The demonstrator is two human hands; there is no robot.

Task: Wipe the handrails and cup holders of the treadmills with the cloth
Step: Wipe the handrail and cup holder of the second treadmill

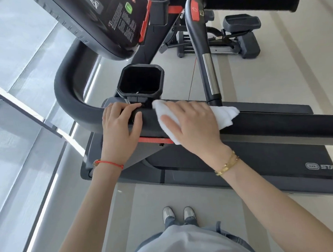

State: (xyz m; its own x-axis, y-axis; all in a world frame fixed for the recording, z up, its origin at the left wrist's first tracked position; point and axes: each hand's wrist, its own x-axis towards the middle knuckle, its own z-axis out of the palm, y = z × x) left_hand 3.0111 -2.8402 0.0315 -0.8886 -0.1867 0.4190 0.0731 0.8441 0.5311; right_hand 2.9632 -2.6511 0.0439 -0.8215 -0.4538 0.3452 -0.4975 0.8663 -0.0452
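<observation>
A black treadmill handrail (269, 124) runs from the curved front bar on the left out to the right. My right hand (194, 124) lies flat on a folded white cloth (224, 115), pressing it onto the rail. Just left of it, my left hand (120, 123) rests on the rail with its fingers laid over the top, right below a square black cup holder (140, 81). A second cup holder (157, 7) sits at the top by the console (104, 22).
The treadmill deck (261, 164) stretches right below the rail. An inner grip bar with a chrome section (209, 74) rises past the rail. A stepper machine (234, 38) stands beyond. A window wall fills the left side. My shoes (179, 214) stand on grey floor.
</observation>
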